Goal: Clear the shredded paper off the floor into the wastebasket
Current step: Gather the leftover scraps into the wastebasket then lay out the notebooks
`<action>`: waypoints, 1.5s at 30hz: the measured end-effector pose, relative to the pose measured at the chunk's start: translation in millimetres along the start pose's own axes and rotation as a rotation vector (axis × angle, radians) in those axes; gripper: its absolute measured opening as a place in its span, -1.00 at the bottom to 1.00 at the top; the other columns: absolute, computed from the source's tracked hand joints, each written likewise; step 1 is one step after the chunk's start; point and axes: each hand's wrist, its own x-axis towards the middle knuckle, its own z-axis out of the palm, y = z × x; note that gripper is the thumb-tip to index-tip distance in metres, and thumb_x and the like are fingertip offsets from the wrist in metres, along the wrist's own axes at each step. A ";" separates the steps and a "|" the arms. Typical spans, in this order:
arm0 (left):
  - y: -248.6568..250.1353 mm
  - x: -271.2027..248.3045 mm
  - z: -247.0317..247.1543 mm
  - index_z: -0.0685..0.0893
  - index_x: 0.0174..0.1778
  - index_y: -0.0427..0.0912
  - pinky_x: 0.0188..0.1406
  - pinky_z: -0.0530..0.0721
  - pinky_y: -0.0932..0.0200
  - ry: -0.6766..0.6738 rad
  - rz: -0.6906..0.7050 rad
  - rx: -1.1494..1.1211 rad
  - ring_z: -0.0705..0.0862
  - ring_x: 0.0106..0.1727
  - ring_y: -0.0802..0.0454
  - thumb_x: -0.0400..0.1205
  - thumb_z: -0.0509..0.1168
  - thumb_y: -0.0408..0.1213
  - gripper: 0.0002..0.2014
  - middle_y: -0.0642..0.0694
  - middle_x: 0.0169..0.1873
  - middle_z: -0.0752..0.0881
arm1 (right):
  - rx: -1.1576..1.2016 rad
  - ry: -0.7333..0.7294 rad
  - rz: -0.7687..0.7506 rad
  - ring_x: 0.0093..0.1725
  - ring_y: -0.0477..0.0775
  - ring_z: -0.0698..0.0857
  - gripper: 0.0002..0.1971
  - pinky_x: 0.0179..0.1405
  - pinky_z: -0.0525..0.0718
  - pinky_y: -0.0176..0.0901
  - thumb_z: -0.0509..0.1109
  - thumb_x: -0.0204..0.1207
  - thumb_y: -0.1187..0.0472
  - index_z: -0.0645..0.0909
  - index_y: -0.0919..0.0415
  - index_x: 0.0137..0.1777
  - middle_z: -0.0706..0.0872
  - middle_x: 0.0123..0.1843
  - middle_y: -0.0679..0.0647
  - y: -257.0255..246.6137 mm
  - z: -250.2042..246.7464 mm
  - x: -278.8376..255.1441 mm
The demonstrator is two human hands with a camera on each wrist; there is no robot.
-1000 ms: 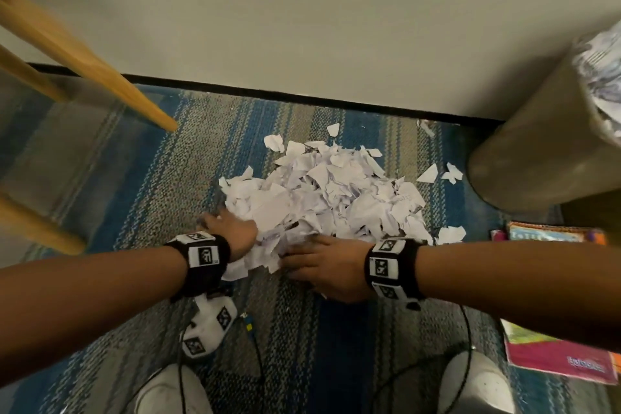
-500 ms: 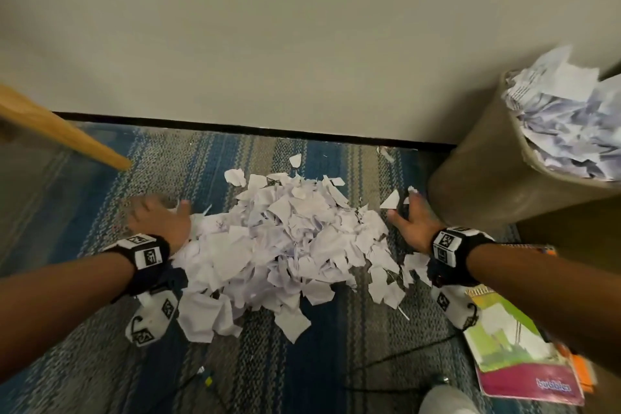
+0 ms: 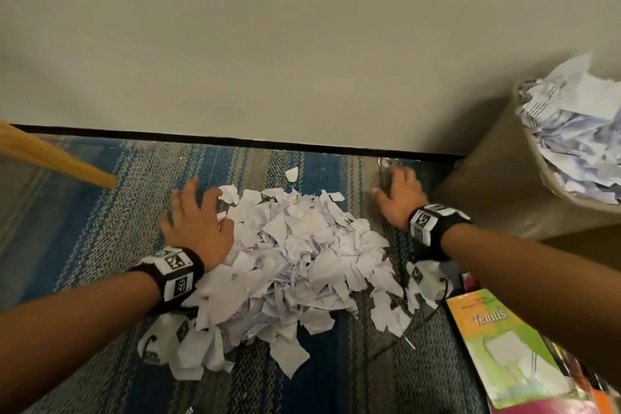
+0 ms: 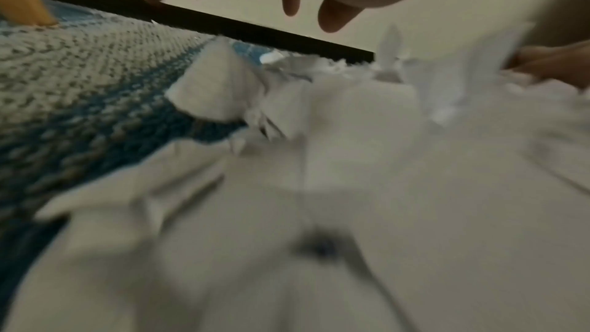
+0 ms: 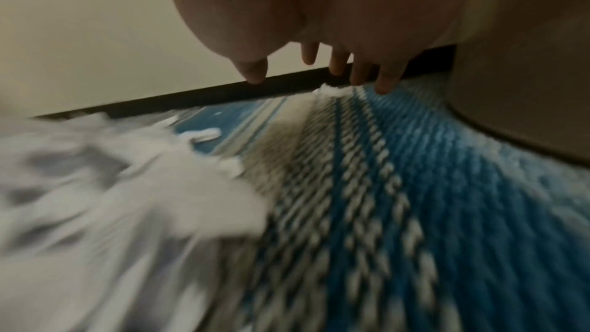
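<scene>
- Our left hand [image 3: 198, 223] and right hand [image 3: 400, 200] are bare, as are both forearms; no sleeves show.
- On each wrist we wear a black band [image 3: 169, 274] carrying white square tiles printed with black coded markings.
- Beneath each wrist hangs a white camera block [image 3: 161, 336], likewise marked, with thin black cable [image 3: 443, 296] attached.

The light on my floor is dim and even, shadow pooling beside the wastebasket [image 3: 497, 198]. My head view bends at its edges; both wrist views smear nearby paper [image 4: 351, 186].
</scene>
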 end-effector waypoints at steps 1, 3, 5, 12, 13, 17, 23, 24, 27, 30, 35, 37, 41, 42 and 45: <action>0.0 11.6 -0.8 0.36 0.49 0.02 0.50 0.18 -0.41 -0.031 0.018 -0.035 0.06 0.64 -0.25 0.60 0.25 -0.06 -0.49 -0.13 0.65 0.08 | 0.010 -0.020 0.019 0.58 0.33 0.28 -0.31 0.52 0.35 0.23 0.27 0.59 -0.15 0.19 0.13 0.63 0.18 0.65 0.18 4.9 -0.2 12.3; 0.2 37.0 0.9 0.32 0.56 0.03 0.53 0.18 -0.38 -0.116 0.068 -0.092 0.04 0.66 -0.18 0.68 0.14 0.05 -0.48 -0.08 0.67 0.04 | 0.028 -0.090 0.032 0.64 0.30 0.19 -0.24 0.58 0.27 0.25 0.27 0.59 -0.18 0.11 0.13 0.68 0.06 0.72 0.14 10.0 4.8 32.9; 6.9 60.1 4.9 0.20 0.64 0.03 0.56 0.16 -0.36 -0.234 0.099 -0.091 0.00 0.68 -0.15 0.70 0.03 0.14 -0.42 -0.03 0.69 -0.02 | -0.003 -0.183 0.038 0.70 0.23 0.02 -0.18 0.64 0.13 0.26 0.21 0.60 -0.23 -0.03 0.14 0.71 -0.07 0.75 0.11 9.2 11.4 42.0; 68.0 55.9 12.1 -0.01 0.70 -0.12 0.66 -0.03 -0.10 -0.503 0.304 -0.120 -0.07 0.69 -0.18 0.77 -0.05 0.00 -0.41 -0.13 0.69 -0.04 | -0.029 -0.343 -0.297 0.71 0.08 -0.03 -0.21 0.68 -0.01 0.01 0.13 0.65 -0.23 -0.03 0.17 0.72 -0.10 0.75 0.05 -33.1 19.7 1.9; 76.2 47.4 13.1 0.01 0.70 -0.14 0.65 0.03 -0.03 -0.509 0.343 -0.175 0.01 0.68 -0.13 0.78 -0.04 -0.04 -0.42 -0.13 0.69 0.01 | -0.006 -0.356 -0.349 0.69 0.06 0.06 -0.26 0.65 0.04 -0.04 0.16 0.66 -0.20 0.05 0.16 0.71 -0.02 0.75 0.02 -36.8 17.9 -4.5; 91.4 39.8 17.3 0.26 0.59 -0.04 0.45 0.40 -0.16 -0.276 0.397 -0.203 0.42 0.46 -0.17 0.71 0.04 -0.13 -0.52 -0.13 0.51 0.37 | 0.137 -0.306 -0.491 0.52 0.00 0.40 -0.64 0.47 0.27 -0.23 0.28 0.66 0.09 0.49 0.06 0.43 0.37 0.60 -0.05 -40.4 10.2 -15.4; 101.2 98.3 13.8 0.12 0.66 0.02 0.57 0.17 -0.30 -0.388 0.396 -0.033 0.11 0.66 -0.17 0.72 0.00 0.01 -0.44 -0.01 0.68 0.05 | 0.086 -0.093 -0.152 0.57 0.22 0.32 -0.55 0.59 0.26 0.00 0.25 0.66 0.10 0.40 0.20 0.51 0.28 0.62 0.15 -6.0 11.2 -1.8; 105.5 102.5 14.5 0.06 0.69 -0.02 0.60 0.13 -0.26 -0.462 0.422 0.001 0.05 0.68 -0.17 0.74 -0.03 0.03 -0.42 -0.02 0.69 0.00 | 0.063 -0.139 -0.056 0.64 0.22 0.21 -0.46 0.62 0.17 0.00 0.22 0.68 0.05 0.30 0.23 0.60 0.15 0.69 0.15 2.5 10.8 -1.1; 121.0 88.7 13.6 0.07 0.69 -0.16 0.66 0.03 -0.12 -0.615 0.498 0.055 0.00 0.69 -0.16 0.78 -0.09 0.01 -0.43 -0.11 0.69 -0.01 | 0.008 -0.283 -0.078 0.72 0.14 -0.06 -0.35 0.68 -0.05 -0.02 0.09 0.73 -0.05 0.03 0.20 0.71 -0.11 0.75 0.10 11.1 16.7 -10.4; 131.3 55.5 12.7 0.10 0.69 -0.07 0.64 0.04 -0.03 -0.644 0.583 0.046 0.10 0.68 -0.07 0.79 -0.09 -0.03 -0.47 -0.05 0.68 0.08 | 0.112 -0.461 -0.244 0.72 0.05 -0.05 -0.41 0.68 -0.10 -0.08 0.00 0.76 -0.08 0.00 0.04 0.73 -0.05 0.74 -0.01 -2.5 16.4 -41.6; 107.9 32.1 -3.9 0.24 0.62 0.13 0.56 0.03 -0.25 -0.228 0.561 -0.054 0.18 0.65 -0.03 0.76 -0.03 -0.03 -0.54 0.04 0.66 0.18 | 0.064 -0.194 -0.113 0.71 0.15 -0.05 -0.31 0.68 0.00 0.15 0.00 0.68 -0.21 -0.03 0.07 0.72 -0.08 0.75 0.04 14.6 15.4 -80.1; 78.1 35.7 -7.1 0.35 0.55 0.06 0.48 0.21 -0.32 -0.157 0.448 -0.091 0.33 0.57 -0.15 0.74 -0.11 0.04 -0.53 -0.03 0.60 0.30 | 0.008 -0.100 0.110 0.71 0.23 -0.01 -0.28 0.66 0.05 0.17 0.07 0.68 -0.18 -0.03 0.17 0.71 -0.11 0.75 0.15 35.4 18.3 -96.0; -10.2 41.7 -6.4 0.40 0.46 -0.06 0.38 0.39 -0.41 -0.112 0.028 -0.034 0.43 0.46 -0.32 0.61 -0.31 0.24 -0.31 -0.20 0.54 0.35 | 0.013 -0.079 0.270 0.71 0.25 -0.03 -0.22 0.64 0.04 0.15 0.17 0.64 -0.20 0.04 0.22 0.70 -0.05 0.74 0.20 44.1 41.6 -141.9; -26.4 36.6 -7.3 0.36 0.49 -0.08 0.44 0.32 -0.41 -0.151 -0.076 -0.012 0.36 0.49 -0.36 0.60 -0.32 0.25 -0.29 -0.24 0.55 0.32 | 0.023 -0.099 0.288 0.71 0.25 -0.06 -0.22 0.64 0.02 0.14 0.18 0.63 -0.21 0.04 0.20 0.71 -0.07 0.74 0.20 38.6 47.7 -150.8; -59.8 11.0 8.2 0.26 0.58 -0.08 0.58 0.00 -0.35 -0.323 -0.197 0.025 0.06 0.63 -0.35 0.64 -0.26 0.22 -0.32 -0.25 0.64 0.15 | 0.131 -0.162 0.304 0.70 0.30 -0.17 -0.16 0.65 -0.09 0.18 0.16 0.62 -0.26 -0.06 0.19 0.72 -0.17 0.74 0.22 11.8 56.1 -153.4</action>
